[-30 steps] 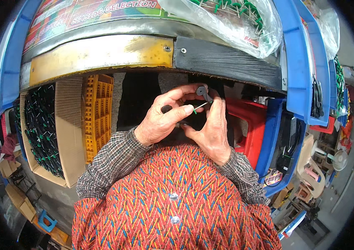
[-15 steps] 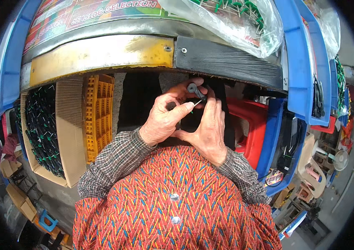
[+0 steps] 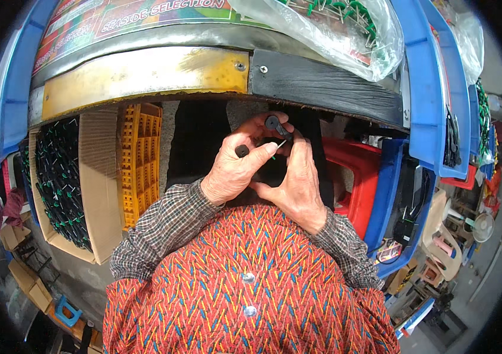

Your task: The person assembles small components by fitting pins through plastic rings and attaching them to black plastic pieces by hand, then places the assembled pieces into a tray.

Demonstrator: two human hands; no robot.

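My left hand (image 3: pixel 236 162) is closed, its thumb and fingers pinching a small black part with a round, ring-like end (image 3: pixel 273 123). A thin whitish pin (image 3: pixel 281 143) with a bit of green below it shows at the thumb tip. From the same hand, near the base of the index finger, pokes a dark round stub (image 3: pixel 242 151); whether it belongs to the black part I cannot tell. My right hand (image 3: pixel 299 189) meets the left one, its fingertips closed at the black part's lower end. Its thumb points toward the left palm. The fingers partly hide the held piece.
Beyond my hands runs the table edge (image 3: pixel 144 74). A clear plastic bag (image 3: pixel 375 65) of green-and-white pieces lies on top. At left stand a cardboard box (image 3: pixel 98 177) of black-green pieces and a yellow crate (image 3: pixel 139 194); at right, a red stool (image 3: pixel 366 177) and blue bins (image 3: pixel 387 194).
Both hands stay together with only a slight shift. The black part's round end has turned a little, and the dark stub in my left hand shows more plainly.
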